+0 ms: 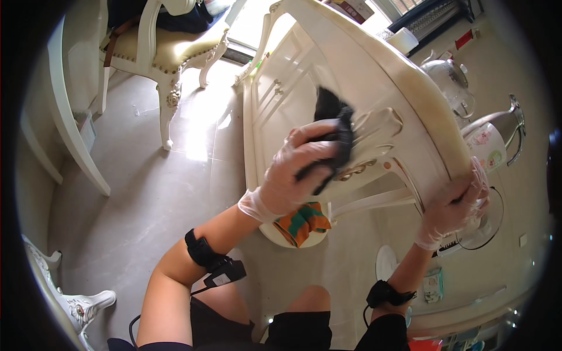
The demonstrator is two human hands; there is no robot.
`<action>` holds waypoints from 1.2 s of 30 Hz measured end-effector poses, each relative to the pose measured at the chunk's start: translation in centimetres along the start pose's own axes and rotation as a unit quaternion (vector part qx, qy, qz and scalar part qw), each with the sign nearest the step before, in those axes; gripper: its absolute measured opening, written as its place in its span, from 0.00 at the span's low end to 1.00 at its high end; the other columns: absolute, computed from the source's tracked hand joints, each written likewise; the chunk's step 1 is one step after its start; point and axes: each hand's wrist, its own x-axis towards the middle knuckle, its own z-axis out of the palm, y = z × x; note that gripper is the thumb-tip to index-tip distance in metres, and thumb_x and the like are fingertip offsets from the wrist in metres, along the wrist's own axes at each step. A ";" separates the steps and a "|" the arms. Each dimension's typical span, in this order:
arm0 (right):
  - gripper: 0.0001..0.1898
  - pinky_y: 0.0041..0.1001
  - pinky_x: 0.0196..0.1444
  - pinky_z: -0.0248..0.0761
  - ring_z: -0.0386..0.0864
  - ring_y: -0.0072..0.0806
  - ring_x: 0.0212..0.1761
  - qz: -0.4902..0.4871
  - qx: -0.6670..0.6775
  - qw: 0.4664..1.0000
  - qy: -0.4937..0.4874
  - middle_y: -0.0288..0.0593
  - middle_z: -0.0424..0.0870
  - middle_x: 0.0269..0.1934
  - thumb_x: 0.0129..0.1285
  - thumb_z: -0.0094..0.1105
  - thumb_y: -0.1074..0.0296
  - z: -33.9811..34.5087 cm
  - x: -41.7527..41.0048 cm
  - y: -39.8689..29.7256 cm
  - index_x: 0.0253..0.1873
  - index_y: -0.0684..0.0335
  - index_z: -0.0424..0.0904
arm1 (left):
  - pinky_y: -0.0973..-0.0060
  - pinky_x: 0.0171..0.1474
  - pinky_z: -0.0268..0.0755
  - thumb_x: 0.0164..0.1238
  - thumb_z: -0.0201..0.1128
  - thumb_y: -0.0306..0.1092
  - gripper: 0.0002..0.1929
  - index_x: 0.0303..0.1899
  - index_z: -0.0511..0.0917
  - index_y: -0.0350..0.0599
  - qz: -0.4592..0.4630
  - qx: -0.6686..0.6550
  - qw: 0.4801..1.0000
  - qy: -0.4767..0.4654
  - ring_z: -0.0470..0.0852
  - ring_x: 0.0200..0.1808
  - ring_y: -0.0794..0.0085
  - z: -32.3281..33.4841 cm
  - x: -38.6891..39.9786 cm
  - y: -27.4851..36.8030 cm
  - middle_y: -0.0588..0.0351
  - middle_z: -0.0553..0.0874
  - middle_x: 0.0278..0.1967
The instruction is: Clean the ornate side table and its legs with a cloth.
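My left hand (292, 169), in a clear disposable glove, is closed around a bunched black cloth (331, 140), blurred at its upper end. The cloth is against or just in front of the carved ornament (377, 129) on the apron of a cream-white table (364, 66); actual contact is unclear. My right hand (456, 206), also gloved, grips the table's rounded top edge (456, 153) at the near corner. Below my left wrist, an orange-and-green striped cloth (303, 221) lies on a pale rounded base (268, 232).
On the tabletop stand a glass kettle (450, 79), a printed white mug (485, 147) and a clear round lid (480, 219). A carved chair (169, 48) with dark clothing stands at the upper left. Another carved leg (83, 302) juts in at the lower left.
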 end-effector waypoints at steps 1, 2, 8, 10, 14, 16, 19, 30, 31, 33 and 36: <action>0.13 0.35 0.54 0.64 0.77 0.36 0.48 -0.004 0.019 1.000 0.003 0.38 0.82 0.48 0.69 0.43 0.67 0.0 0.0 0.0 0.49 0.60 0.78 | 0.68 0.55 0.69 0.52 0.64 0.22 0.19 0.49 0.76 0.45 0.086 0.119 0.989 -0.017 0.75 0.49 0.55 0.6 1.7 1.2 0.52 0.76 0.53; 0.12 0.35 0.54 0.64 0.78 0.36 0.48 -0.006 0.041 0.999 0.004 0.38 0.82 0.48 0.69 0.44 0.67 0.3 -0.3 -0.2 0.49 0.60 0.78 | 0.68 0.55 0.69 0.52 0.64 0.22 0.19 0.49 0.76 0.45 0.085 0.123 0.988 -0.022 0.75 0.49 0.55 1.2 2.4 1.3 0.52 0.76 0.53; 0.13 0.35 0.54 0.63 0.77 0.38 0.49 0.027 0.015 0.999 -0.020 0.40 0.80 0.48 0.70 0.45 0.65 -0.5 -0.3 0.3 0.51 0.59 0.78 | 0.68 0.33 0.77 0.48 0.67 0.28 0.17 0.43 0.78 0.49 0.096 0.386 0.916 -0.053 0.77 0.45 0.60 1.8 1.6 2.3 0.57 0.76 0.50; 0.13 0.36 0.55 0.63 0.76 0.39 0.50 0.040 0.052 0.998 -0.027 0.41 0.80 0.48 0.69 0.45 0.64 -0.8 -0.2 -0.1 0.52 0.59 0.77 | 0.67 0.34 0.77 0.50 0.67 0.28 0.17 0.45 0.78 0.48 0.091 0.392 0.913 -0.071 0.78 0.45 0.59 0.3 -0.8 2.5 0.55 0.76 0.51; 0.14 0.37 0.57 0.61 0.74 0.40 0.52 0.046 0.100 0.993 -0.044 0.43 0.78 0.50 0.69 0.46 0.64 -1.2 -0.2 -0.6 0.55 0.59 0.76 | 0.66 0.41 0.78 0.54 0.64 0.24 0.17 0.49 0.77 0.45 -0.034 0.357 0.932 -0.054 0.78 0.45 0.53 -2.5 -7.4 0.5 0.49 0.75 0.53; 0.14 0.37 0.57 0.61 0.75 0.40 0.52 0.047 0.074 0.995 -0.039 0.43 0.78 0.50 0.69 0.47 0.63 -1.0 -0.4 -0.3 0.55 0.59 0.76 | 0.67 0.51 0.73 0.57 0.61 0.22 0.16 0.49 0.77 0.40 -0.096 0.319 0.943 0.027 0.77 0.50 0.50 -2.6 -6.0 1.0 0.45 0.75 0.53; 0.14 0.38 0.58 0.61 0.75 0.40 0.53 0.049 0.055 0.997 -0.037 0.43 0.78 0.51 0.69 0.47 0.64 -0.8 -0.5 -0.3 0.54 0.59 0.76 | 0.65 0.56 0.69 0.56 0.61 0.22 0.14 0.47 0.78 0.39 0.039 0.289 0.955 0.048 0.75 0.54 0.52 -1.8 -1.8 2.3 0.43 0.74 0.56; 0.12 0.37 0.56 0.62 0.75 0.38 0.49 0.052 0.077 0.996 0.012 0.41 0.79 0.46 0.67 0.49 0.65 -0.4 -0.5 -1.0 0.51 0.57 0.77 | 0.64 0.47 0.74 0.42 0.65 0.19 0.17 0.39 0.79 0.46 0.051 0.316 0.946 -0.049 0.78 0.47 0.51 -2.0 -7.5 -1.9 0.44 0.74 0.58; 0.12 0.37 0.56 0.62 0.75 0.38 0.49 0.062 0.060 0.996 0.018 0.41 0.79 0.46 0.67 0.49 0.65 -0.3 -0.5 -1.0 0.51 0.57 0.78 | 0.64 0.46 0.75 0.42 0.65 0.18 0.18 0.39 0.79 0.46 0.022 0.323 0.945 -0.037 0.78 0.47 0.50 -2.0 -7.7 -1.6 0.44 0.74 0.57; 0.12 0.37 0.57 0.62 0.75 0.38 0.49 0.069 0.044 0.996 0.022 0.41 0.79 0.46 0.67 0.49 0.65 -0.2 -0.9 -0.9 0.51 0.57 0.78 | 0.64 0.44 0.75 0.43 0.65 0.21 0.16 0.38 0.79 0.49 0.034 0.327 0.943 -0.048 0.78 0.46 0.52 -1.7 -6.7 -0.8 0.47 0.75 0.54; 0.16 0.39 0.61 0.59 0.73 0.42 0.52 0.125 0.056 0.990 -0.012 0.44 0.78 0.48 0.70 0.45 0.57 -0.4 -1.1 -1.0 0.53 0.58 0.77 | 0.63 0.42 0.72 0.44 0.66 0.25 0.15 0.38 0.80 0.51 0.038 0.409 0.905 -0.108 0.75 0.43 0.53 0.8 -4.4 2.0 0.48 0.74 0.48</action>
